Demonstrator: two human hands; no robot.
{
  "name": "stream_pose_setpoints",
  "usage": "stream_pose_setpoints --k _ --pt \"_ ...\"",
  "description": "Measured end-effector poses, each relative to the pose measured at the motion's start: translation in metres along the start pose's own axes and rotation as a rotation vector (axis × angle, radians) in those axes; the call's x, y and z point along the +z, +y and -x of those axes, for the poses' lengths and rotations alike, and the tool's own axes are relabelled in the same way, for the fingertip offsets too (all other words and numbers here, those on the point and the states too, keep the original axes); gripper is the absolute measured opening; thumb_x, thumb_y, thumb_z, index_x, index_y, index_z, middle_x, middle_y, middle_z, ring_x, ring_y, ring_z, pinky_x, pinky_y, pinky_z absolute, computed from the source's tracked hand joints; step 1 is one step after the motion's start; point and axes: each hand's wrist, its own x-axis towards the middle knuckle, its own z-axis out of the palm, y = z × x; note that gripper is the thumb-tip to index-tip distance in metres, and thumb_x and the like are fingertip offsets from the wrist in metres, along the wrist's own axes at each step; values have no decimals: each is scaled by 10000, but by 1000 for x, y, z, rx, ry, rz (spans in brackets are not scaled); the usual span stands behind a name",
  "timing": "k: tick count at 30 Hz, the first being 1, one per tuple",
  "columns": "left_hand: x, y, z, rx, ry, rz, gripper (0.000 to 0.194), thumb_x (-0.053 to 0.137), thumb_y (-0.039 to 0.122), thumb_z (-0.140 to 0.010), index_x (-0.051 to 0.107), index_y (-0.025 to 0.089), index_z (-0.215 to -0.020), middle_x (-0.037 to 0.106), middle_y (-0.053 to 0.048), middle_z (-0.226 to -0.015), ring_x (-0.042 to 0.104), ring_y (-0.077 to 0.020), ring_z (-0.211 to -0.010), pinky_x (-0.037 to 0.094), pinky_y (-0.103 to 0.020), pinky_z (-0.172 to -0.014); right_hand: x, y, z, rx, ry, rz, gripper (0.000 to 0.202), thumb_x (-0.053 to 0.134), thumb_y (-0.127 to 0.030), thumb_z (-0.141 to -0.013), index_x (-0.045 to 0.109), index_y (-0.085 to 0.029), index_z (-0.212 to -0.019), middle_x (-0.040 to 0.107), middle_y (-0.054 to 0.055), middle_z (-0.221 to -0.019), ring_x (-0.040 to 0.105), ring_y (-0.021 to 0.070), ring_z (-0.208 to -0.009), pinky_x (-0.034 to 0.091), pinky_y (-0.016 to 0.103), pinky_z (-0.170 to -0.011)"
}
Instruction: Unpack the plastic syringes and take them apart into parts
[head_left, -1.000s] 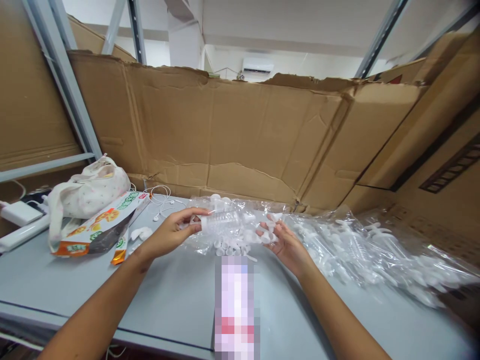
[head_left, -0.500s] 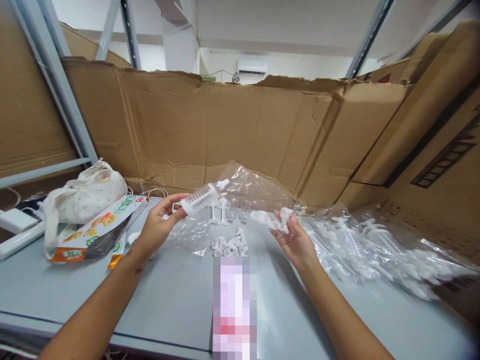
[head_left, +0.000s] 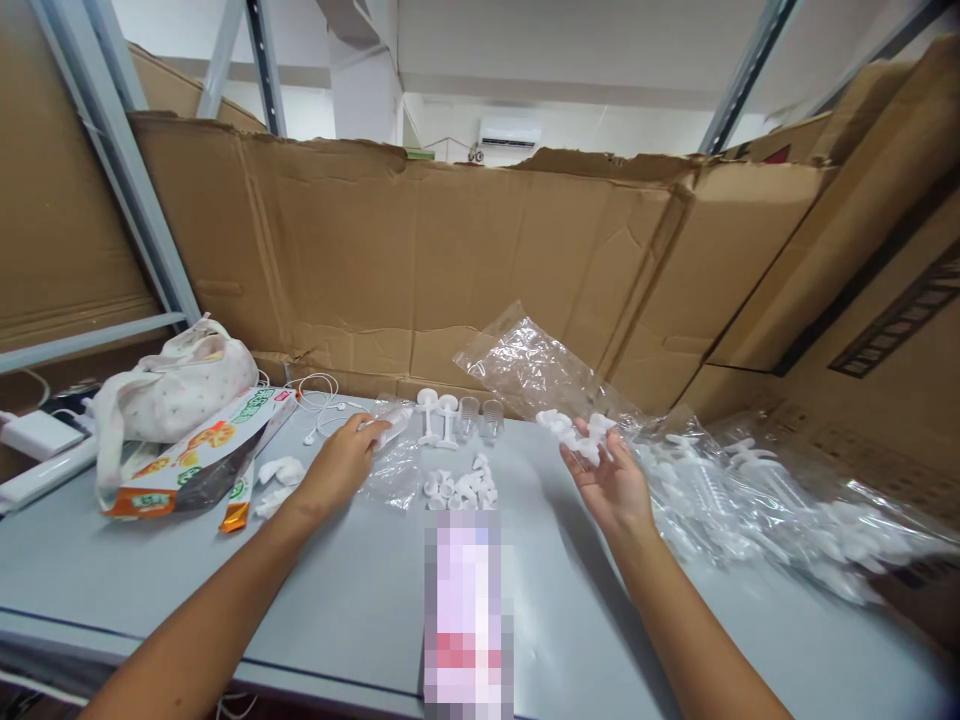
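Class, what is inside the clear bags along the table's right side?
The clear bags hold white plastic parts and a ribbed barrel. Overlapping folds and glare obscure the rest; its count is unclear.

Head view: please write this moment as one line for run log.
left hand: holds clear plastic cylinder | right hand: holds small white plastic pieces | grey table: heap of white plastic parts between hands
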Motion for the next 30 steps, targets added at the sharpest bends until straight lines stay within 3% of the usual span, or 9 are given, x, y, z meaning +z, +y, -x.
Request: stream_pose_setpoints --k 4,9,11,14,17,19,23,27,30 --pt "1 0 3 -3 -125 -87 408 361 87 -809 574 191 -1140 548 -98 -1100 578 -222 -968 437 -332 -844 4 0 5 15 -22 19 91 566 -213 -802 570 -250 -885 726 9 -895 686 157 -744 599 319 -656" --pt "0 3 9 -56 -265 -261 386 402 154 -817 518 213 -1181 532 -113 -1085 592 -263 -894 464 -346 -689 3 3 6 30 -55 51 111 604 -233 -784 590 -255 -891 722 4 -924 678 146 -746 592 324 -677" --pt "0 6 11 -47 -216 -306 370 466 189 -808 525 213 -1173 516 -127 -1129 567 -296 -961 465 -373 -717 2 4 6 27 -83 74 129 624 -257 -773 600 -263 -900 718 -5 -933 679 149 -762 589 322 -683" --pt "-3 16 12 37 20 -262 323 501 221 -825 548 187 -1142 481 -143 -1220 508 -313 -1065 434 -429 -846 1 5 6 8 -126 123 190 640 -310 -767 606 -279 -951 708 -15 -947 680 160 -797 582 312 -677" --pt "-10 31 12 176 220 69 260 466 267 -874 553 198 -1109 540 -95 -1156 520 -237 -1050 422 -380 -908 2 5 7 -4 -152 172 246 653 -357 -757 602 -287 -987 701 -15 -949 682 163 -789 574 300 -659" --pt "-14 41 11 198 264 354 263 482 291 -876 542 209 -1120 561 -73 -1129 545 -196 -1018 436 -341 -908 3 6 8 -4 -173 190 262 664 -374 -747 599 -290 -986 701 -15 -941 683 164 -775 569 299 -658" --pt "-13 51 3 93 125 851 375 545 320 -845 487 198 -1195 532 -92 -1233 511 -205 -1139 428 -344 -955 5 6 11 13 -247 222 294 674 -394 -739 598 -299 -1006 698 -20 -949 685 175 -787 559 308 -685" --pt "-4 46 -5 -23 -33 1122 470 633 312 -787 468 182 -1207 522 -121 -1269 482 -229 -1192 386 -383 -1005 7 5 16 71 -369 308 331 655 -416 -755 592 -299 -1058 690 2 -999 684 207 -838 542 339 -731" --pt "3 38 -6 -93 -196 1361 397 673 273 -762 513 180 -1114 584 -117 -1187 546 -236 -1127 364 -419 -1023 8 4 20 132 -448 400 370 634 -451 -766 579 -289 -1094 679 39 -1057 678 238 -885 528 361 -754"
